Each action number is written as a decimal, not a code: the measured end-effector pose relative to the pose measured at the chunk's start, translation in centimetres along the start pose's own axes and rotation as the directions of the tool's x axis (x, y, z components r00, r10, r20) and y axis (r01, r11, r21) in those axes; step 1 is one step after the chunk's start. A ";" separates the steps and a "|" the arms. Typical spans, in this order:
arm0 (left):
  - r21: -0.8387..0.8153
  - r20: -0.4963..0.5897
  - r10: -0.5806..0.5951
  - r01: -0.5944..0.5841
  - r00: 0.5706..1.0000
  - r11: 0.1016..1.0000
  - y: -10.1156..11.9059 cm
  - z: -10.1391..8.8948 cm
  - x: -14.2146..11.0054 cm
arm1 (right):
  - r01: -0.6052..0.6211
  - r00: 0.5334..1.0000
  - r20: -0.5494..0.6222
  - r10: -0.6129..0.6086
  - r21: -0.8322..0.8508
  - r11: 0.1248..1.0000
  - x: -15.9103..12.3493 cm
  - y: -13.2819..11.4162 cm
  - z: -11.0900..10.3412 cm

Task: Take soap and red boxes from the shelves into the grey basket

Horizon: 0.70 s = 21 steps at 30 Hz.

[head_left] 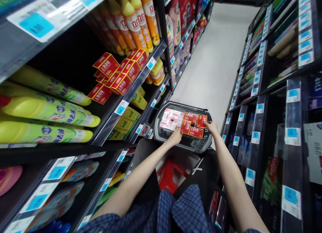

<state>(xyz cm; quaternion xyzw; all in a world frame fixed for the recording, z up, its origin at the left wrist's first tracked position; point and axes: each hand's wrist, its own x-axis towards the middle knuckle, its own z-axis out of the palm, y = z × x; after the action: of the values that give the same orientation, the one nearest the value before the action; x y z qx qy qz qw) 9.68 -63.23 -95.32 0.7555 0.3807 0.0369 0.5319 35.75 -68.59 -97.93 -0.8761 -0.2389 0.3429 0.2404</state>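
Observation:
A grey shopping basket point(198, 146) stands on the floor in the aisle ahead of me. Inside lie pink soap boxes point(169, 119) on the left and red soap boxes point(192, 125) on the right. My left hand point(175, 137) reaches into the basket and rests its fingers on a red box near the middle. My right hand point(210, 126) touches the red boxes at the basket's right side, fingers bent on a box edge. Whether either hand grips a box is unclear.
Left shelves hold more red soap boxes point(120, 73), yellow-green bottles point(47, 108) and orange-capped bottles point(136, 21). Dark shelves with blue price tags point(291, 132) line the right. A red stool point(169, 174) sits under me. Pale floor point(221, 51) runs ahead.

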 end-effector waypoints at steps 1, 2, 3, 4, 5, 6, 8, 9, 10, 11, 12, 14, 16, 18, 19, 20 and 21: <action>0.018 -0.001 0.006 -0.006 1.000 1.000 -0.1 0.2 0.2 | -0.002 1.000 0.004 0.002 -0.010 1.000 0.2 0.3 0.2; 0.030 -0.005 -0.001 0.001 1.000 1.000 -0.1 0.3 0.3 | 0.001 1.000 0.008 -0.001 -0.018 1.000 0.3 0.5 0.4; 0.021 -0.006 -0.012 0.012 1.000 1.000 -0.1 0.5 0.5 | 0.010 1.000 0.011 -0.010 -0.022 1.000 0.3 0.7 0.7; 0.007 -0.007 -0.025 0.025 1.000 1.000 0.0 0.6 0.6 | 0.026 1.000 0.014 -0.025 -0.025 0.999 0.4 1.0 0.9; -0.005 -0.008 -0.031 0.031 0.999 0.999 0.1 0.7 0.7 | 0.047 0.999 0.013 -0.046 -0.025 0.999 0.4 1.2 1.1; -0.014 -0.007 -0.028 0.028 1.000 1.000 0.1 0.8 0.8 | 0.073 0.997 0.007 -0.073 -0.025 0.997 0.4 1.3 1.3; -0.015 -0.005 0.007 -0.007 1.000 1.000 0.3 1.0 0.9 | 0.148 0.989 -0.013 -0.148 -0.025 0.989 0.6 1.6 1.6; -0.005 -0.006 0.025 -0.025 1.000 1.000 0.4 1.0 1.0 | 0.193 0.981 -0.019 -0.193 -0.024 0.981 0.7 1.6 1.7; 0.011 -0.011 0.035 -0.035 0.999 0.999 0.5 1.0 1.0 | 0.238 0.971 -0.020 -0.238 -0.023 0.971 0.9 1.7 1.8; 0.028 -0.015 0.040 -0.040 0.999 0.999 0.6 1.0 1.0 | 0.280 0.960 -0.012 -0.280 -0.020 0.960 1.1 1.7 1.9; 0.045 -0.017 0.042 -0.041 0.999 0.998 0.6 1.0 1.1 | 0.314 0.949 0.001 -0.314 -0.016 0.949 1.3 1.7 2.0; 0.066 -0.018 0.037 -0.035 0.999 0.997 0.6 1.0 1.1 | 0.355 0.935 0.029 -0.355 -0.009 0.935 1.8 1.8 2.2; 0.067 -0.024 0.025 -0.023 0.999 0.997 0.6 1.1 1.2 | 0.373 0.927 0.041 -0.373 -0.006 0.928 2.2 2.0 2.4; 0.068 -0.031 0.022 -0.020 0.999 0.997 0.5 1.1 1.3 | 0.388 0.921 0.038 -0.387 -0.007 0.922 2.5 2.3 2.5; 0.069 -0.033 0.021 -0.019 0.999 0.997 0.4 1.2 1.3 | 0.396 0.918 0.034 -0.396 -0.009 0.918 2.5 2.4 2.5; 0.071 -0.033 0.019 -0.016 0.999 0.997 0.4 1.2 1.3 | 0.404 0.915 0.030 -0.403 -0.012 0.915 2.5 2.5 2.6; 0.070 -0.035 0.017 -0.015 0.999 0.997 0.4 1.2 1.3 | 0.409 0.912 0.026 -0.409 -0.014 0.912 2.5 2.6 2.6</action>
<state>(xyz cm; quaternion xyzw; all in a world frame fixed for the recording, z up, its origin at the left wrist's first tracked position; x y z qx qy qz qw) 11.36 -63.40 -96.00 0.7759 0.3850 0.0413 0.4981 36.21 -68.44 -102.32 -0.8052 -0.4228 0.2924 0.2956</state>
